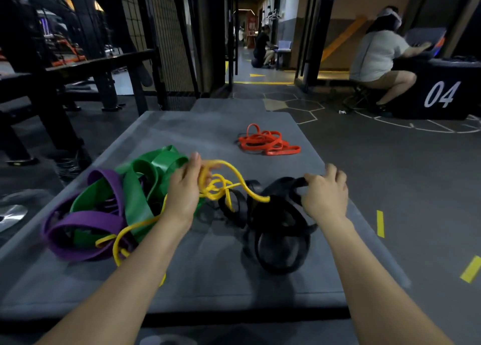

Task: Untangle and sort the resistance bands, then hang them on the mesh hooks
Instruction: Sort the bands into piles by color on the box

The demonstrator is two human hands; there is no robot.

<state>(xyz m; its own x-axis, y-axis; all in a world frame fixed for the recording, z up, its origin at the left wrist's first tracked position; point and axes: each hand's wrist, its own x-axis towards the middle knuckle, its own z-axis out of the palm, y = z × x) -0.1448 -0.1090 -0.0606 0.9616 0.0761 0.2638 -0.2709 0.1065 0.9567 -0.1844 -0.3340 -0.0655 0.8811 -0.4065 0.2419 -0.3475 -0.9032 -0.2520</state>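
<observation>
A tangle of resistance bands lies on a grey mat [208, 279]. Wide green bands [135, 196] and purple bands [86, 222] are heaped at the left. Thin yellow bands [221, 186] run from that heap to the middle, where my left hand [186, 191] grips a bunch of them. Black bands [281, 230] lie in loops at the right, and my right hand [325, 191] grips their upper end. Orange bands [265, 141] sit apart in a small pile farther back on the mat.
A black mesh panel [166, 32] stands at the back left, beside a dark bench frame [52, 84]. A person [377, 58] sits at the right by a black box marked 04 [442, 92]. Another person crouches in the corridor beyond.
</observation>
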